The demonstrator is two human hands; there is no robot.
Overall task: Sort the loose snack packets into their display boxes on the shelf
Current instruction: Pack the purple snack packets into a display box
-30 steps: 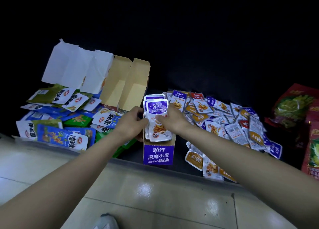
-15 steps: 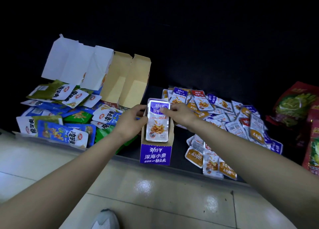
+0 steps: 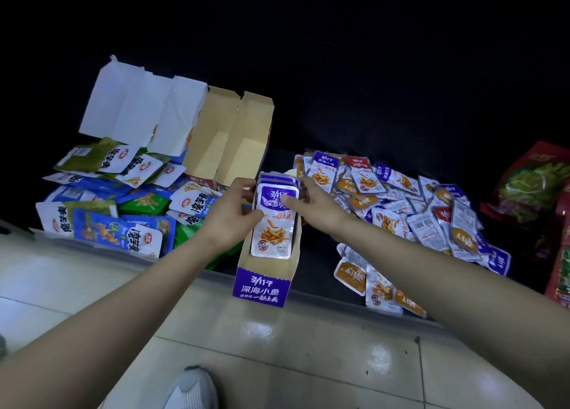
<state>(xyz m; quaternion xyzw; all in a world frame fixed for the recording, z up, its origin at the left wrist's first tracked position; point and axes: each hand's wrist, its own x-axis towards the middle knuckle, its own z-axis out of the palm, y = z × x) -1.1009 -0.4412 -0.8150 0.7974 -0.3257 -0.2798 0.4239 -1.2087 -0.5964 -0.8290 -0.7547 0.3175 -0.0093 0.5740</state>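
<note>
Clamped on the top of the purple packets (image 3: 273, 236), the left grip (image 3: 229, 220) and right grip (image 3: 311, 206) each press a thumb on the front one, marked 劲仔 and 一秒上头. These packets stand upright in the purple display box (image 3: 262, 288), printed 劲仔 深海小鱼 一秒上头, at the front edge of the shelf (image 3: 314, 266). Loose 劲仔 packets (image 3: 401, 211) lie heaped to its right, and blue and green 魔芋爽 packets (image 3: 105, 223) to its left.

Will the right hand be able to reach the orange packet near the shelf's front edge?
Probably yes: the orange packet lies uncovered close by, with nothing between, but the right hand must first release the purple packets.
</note>
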